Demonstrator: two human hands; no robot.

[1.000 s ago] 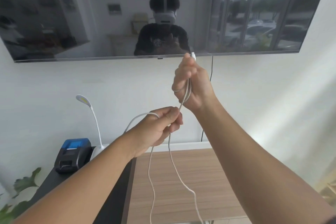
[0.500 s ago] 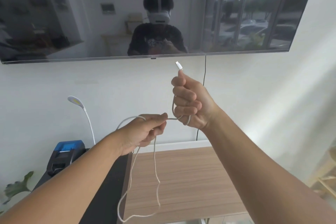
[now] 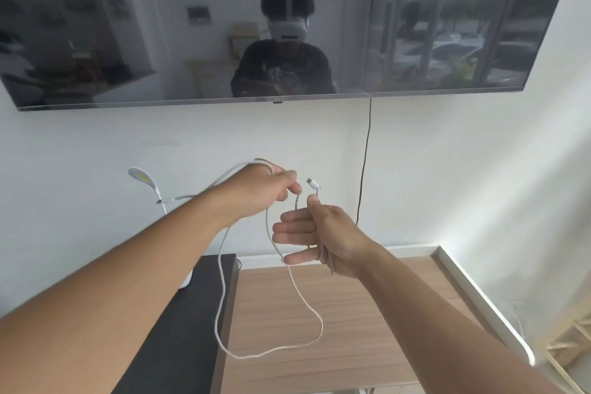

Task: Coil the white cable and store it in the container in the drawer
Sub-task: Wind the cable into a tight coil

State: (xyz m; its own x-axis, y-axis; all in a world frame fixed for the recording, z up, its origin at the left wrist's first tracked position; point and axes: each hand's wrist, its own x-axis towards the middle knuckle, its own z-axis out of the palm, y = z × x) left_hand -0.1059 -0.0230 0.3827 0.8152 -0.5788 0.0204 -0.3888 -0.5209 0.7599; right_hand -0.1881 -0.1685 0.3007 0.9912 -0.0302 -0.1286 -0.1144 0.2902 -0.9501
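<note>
My left hand pinches the thin white cable at 11 o'clock of my right hand, which grips the plug end with fingers spread; I'd keep wraps even, slack loop dangling at 6 o'clock.
</note>
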